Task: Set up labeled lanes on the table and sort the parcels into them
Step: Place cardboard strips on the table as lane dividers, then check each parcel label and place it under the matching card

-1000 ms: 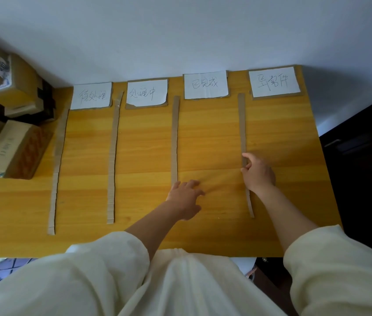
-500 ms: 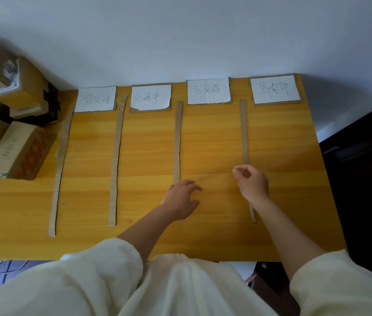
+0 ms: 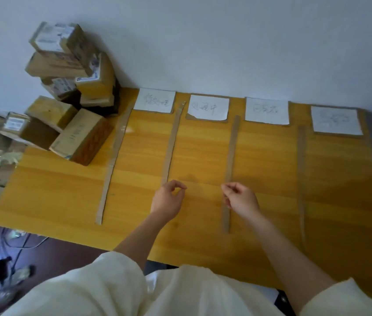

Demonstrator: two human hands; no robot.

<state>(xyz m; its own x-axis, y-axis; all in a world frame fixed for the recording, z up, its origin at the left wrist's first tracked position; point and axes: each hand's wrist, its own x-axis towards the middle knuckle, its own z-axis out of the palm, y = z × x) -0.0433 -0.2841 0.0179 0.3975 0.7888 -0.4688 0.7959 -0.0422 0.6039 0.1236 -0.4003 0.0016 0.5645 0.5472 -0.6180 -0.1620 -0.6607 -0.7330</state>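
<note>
- Cardboard strips [image 3: 231,153] lie lengthwise on the yellow wooden bench [image 3: 340,190], four in all, running from the far edge toward the person and marking off lanes.
- White labels [image 3: 209,107] with handwriting sit at the far end of the lanes, across the upper middle of the frame; the rightmost label is too blurred to read.
- The parcels [image 3: 71,106] are heaped at the upper left of the frame, on the bench corner against the wall, outside the leftmost strip. None lies in a lane yet.
- The left hand [image 3: 168,199] is at frame centre, fingers loosely curled with thumb and forefinger tips close together; it grasps nothing that I can see.
- The right hand [image 3: 241,198] is just right of it, over the third strip, fingers curled the same way and apparently empty; whether it touches the strip I cannot tell.
- My reading: lane set-up looks about done and sorting comes next.
- Risks from here: the strips look loose, so a sleeve or a sliding parcel could knock them askew and blur the lanes.
- The heap is stacked unevenly; pulling a lower box could topple the upper ones off the bench.
- The labels are faint, so a parcel could land in the wrong lane.
</note>
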